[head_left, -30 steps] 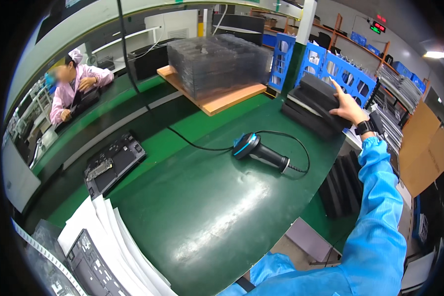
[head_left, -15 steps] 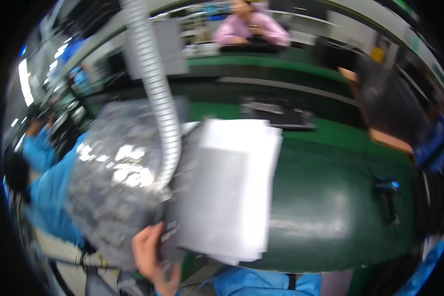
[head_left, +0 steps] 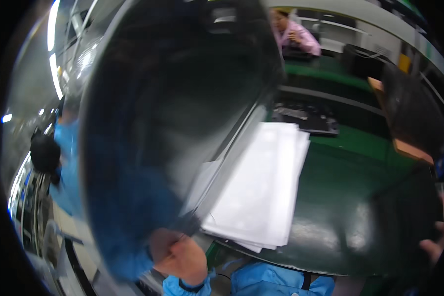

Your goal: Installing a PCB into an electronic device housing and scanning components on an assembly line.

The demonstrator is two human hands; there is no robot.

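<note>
One glossy dark panel [head_left: 167,108] slants above the left hand [head_left: 186,260] pinching its lower edge.

The sheet [head_left: 158,93] is smoky near-black, with murky green and blue showing in it; papers [head_left: 256,182] plain white; table [head_left: 325,197] dark green with a pale sheen; left sleeve [head_left: 187,287] bright blue; co-worker's jacket [head_left: 305,40] pink; board [head_left: 412,150] orange-tan; bin [head_left: 361,61] black

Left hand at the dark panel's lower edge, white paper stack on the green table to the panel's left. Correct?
One slip: head view shows the paper stack to the right of the dark panel. Left hand at its lower edge, white paper, green table: fine.
</note>
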